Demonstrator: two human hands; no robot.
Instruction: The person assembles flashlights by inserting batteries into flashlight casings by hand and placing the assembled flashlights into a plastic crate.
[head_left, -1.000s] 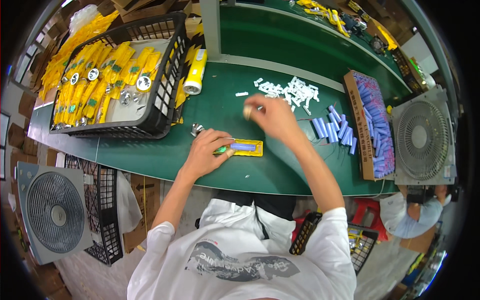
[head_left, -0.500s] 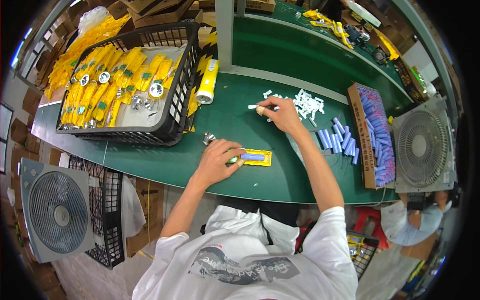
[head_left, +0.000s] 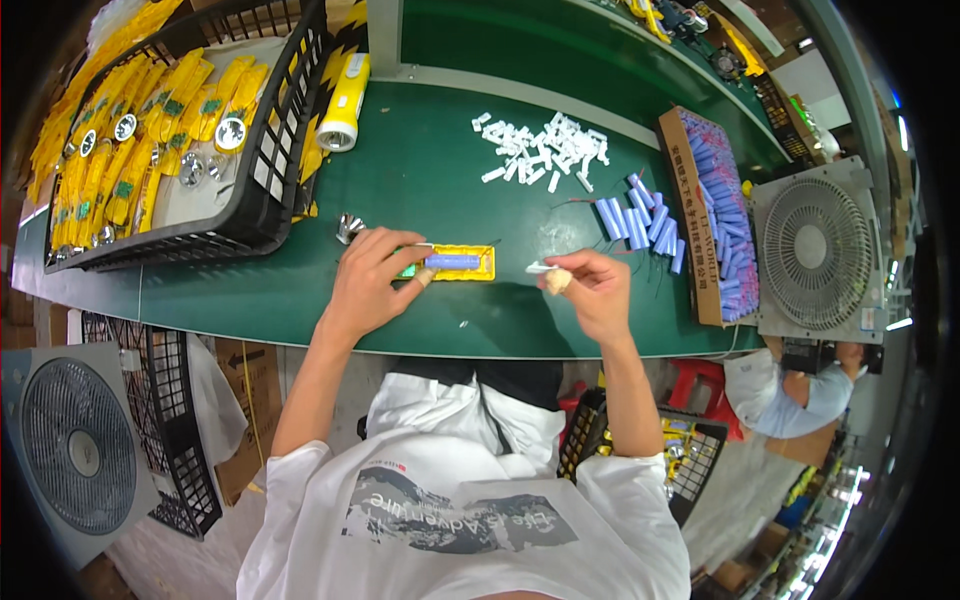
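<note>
My left hand (head_left: 372, 280) pinches the left end of an open yellow torch housing (head_left: 489, 262) lying on the green table. Inside the housing sits a blue cylindrical battery (head_left: 455, 262); a green part shows beneath my fingers. A silver reflector (head_left: 350, 228) lies just beyond that hand. To the right of the housing, my right hand (head_left: 600, 296) is raised over the table with a small white plastic piece (head_left: 540, 267) between thumb and fingertips. A tan wrapping covers one of its fingertips. Farther back is a loose pile of similar white pieces (head_left: 560, 143).
Loose blue batteries (head_left: 637, 225) with thin wires lie near a cardboard box (head_left: 691, 225) full of more. A fan (head_left: 815, 250) stands at right. At left are a black basket (head_left: 262, 195) of yellow torch parts and a yellow torch (head_left: 345, 103). Another person sits at far right.
My right hand has come from beside the white pile nearer to me, carrying the white piece. My left hand stays on the housing. The whole view has shifted.
</note>
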